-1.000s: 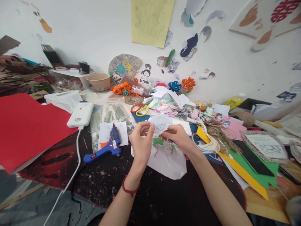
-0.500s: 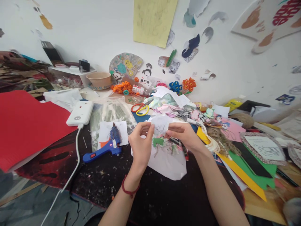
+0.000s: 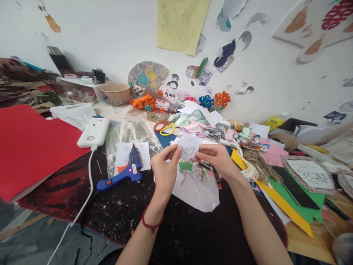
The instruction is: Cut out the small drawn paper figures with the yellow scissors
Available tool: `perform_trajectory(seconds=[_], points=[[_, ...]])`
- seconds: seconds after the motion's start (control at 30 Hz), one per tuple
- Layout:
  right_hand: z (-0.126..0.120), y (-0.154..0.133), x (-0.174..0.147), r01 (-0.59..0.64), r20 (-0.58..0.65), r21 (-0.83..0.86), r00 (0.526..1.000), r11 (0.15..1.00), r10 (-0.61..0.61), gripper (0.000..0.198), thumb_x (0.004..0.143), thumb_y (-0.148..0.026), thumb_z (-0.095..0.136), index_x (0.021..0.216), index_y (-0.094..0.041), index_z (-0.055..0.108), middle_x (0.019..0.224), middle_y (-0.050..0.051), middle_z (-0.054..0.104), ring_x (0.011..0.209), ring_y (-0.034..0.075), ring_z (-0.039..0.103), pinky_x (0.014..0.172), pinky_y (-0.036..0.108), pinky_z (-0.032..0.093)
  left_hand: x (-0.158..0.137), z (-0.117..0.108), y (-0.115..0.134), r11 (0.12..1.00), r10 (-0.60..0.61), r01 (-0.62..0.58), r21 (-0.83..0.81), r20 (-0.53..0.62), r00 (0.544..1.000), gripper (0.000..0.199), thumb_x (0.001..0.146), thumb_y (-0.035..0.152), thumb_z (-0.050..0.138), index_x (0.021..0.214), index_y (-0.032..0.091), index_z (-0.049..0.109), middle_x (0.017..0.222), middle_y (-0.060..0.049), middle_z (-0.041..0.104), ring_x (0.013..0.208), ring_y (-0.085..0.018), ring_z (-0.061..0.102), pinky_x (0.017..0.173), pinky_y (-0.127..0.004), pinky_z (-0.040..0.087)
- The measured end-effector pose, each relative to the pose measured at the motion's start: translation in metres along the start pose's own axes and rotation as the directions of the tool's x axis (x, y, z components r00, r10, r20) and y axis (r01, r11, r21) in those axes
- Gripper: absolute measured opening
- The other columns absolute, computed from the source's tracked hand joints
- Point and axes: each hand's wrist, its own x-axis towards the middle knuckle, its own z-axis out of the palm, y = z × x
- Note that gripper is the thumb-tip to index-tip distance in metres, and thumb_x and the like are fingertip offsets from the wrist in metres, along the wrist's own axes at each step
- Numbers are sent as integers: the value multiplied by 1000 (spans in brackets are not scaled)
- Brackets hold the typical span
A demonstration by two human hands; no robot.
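Observation:
Between my two hands is a small white paper cutout [image 3: 188, 146] with a faint drawing on it. My left hand [image 3: 166, 165] pinches its left edge between thumb and forefinger. On the other side, my right hand [image 3: 216, 159] grips the right edge with its fingertips. Beneath the cutout lies a white sheet [image 3: 197, 195], strewn with scraps, among them a green piece [image 3: 185, 166]. A blue glue gun [image 3: 121, 177] with a lit red light rests left of my left hand, its nozzle on a small white paper [image 3: 145, 154].
A white power bank [image 3: 93, 131] with a cable and a large red sheet [image 3: 35, 147] lie at the left. Scissors with red and yellow handles [image 3: 167, 129] are behind my hands. Green card [image 3: 286, 197], yellow card [image 3: 289, 213] and twine [image 3: 259, 163] crowd the right side.
Almost nothing differs. The paper cutout is tilted very slightly differently between my fingers, and both hands stay in place.

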Motion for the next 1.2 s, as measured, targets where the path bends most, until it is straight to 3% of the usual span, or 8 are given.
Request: perform_trajectory(seconds=[0.23, 0.47, 0.67, 1.2], points=[[1, 1, 0, 2, 16, 10, 1000, 1000, -2, 17, 81, -33, 79, 90, -18, 78, 76, 3, 76, 69, 14, 70, 68, 25, 57, 1, 0, 0, 1000, -4, 4, 14, 17, 1000, 24, 83, 38, 73, 91, 16, 77, 88, -7, 79, 79, -20, 73, 76, -32, 58], [5, 1, 0, -50, -44, 33, 998, 998, 52, 19, 76, -33, 82, 81, -15, 77, 71, 5, 77, 65, 16, 71, 64, 26, 58, 2, -1, 3, 1000, 5, -6, 28, 26, 1000, 25, 87, 39, 68, 86, 17, 77, 76, -3, 76, 68, -15, 67, 69, -28, 55], [4, 2, 0, -52, -57, 43, 997, 998, 54, 20, 77, -32, 82, 85, -15, 78, 71, 5, 77, 64, 15, 71, 63, 24, 58, 1, 0, 1, 1000, 7, -7, 9, 37, 999, 25, 84, 39, 72, 92, 16, 77, 86, -7, 79, 78, -19, 72, 74, -30, 56], [6, 0, 0, -56, -97, 106, 993, 993, 67, 28, 68, -36, 88, 82, -16, 76, 70, 4, 76, 61, 17, 71, 59, 28, 56, -1, -1, 2, 999, 36, -36, -4, 14, 999, 18, 81, 35, 76, 87, 18, 76, 83, -4, 78, 76, -18, 73, 71, -28, 57]])
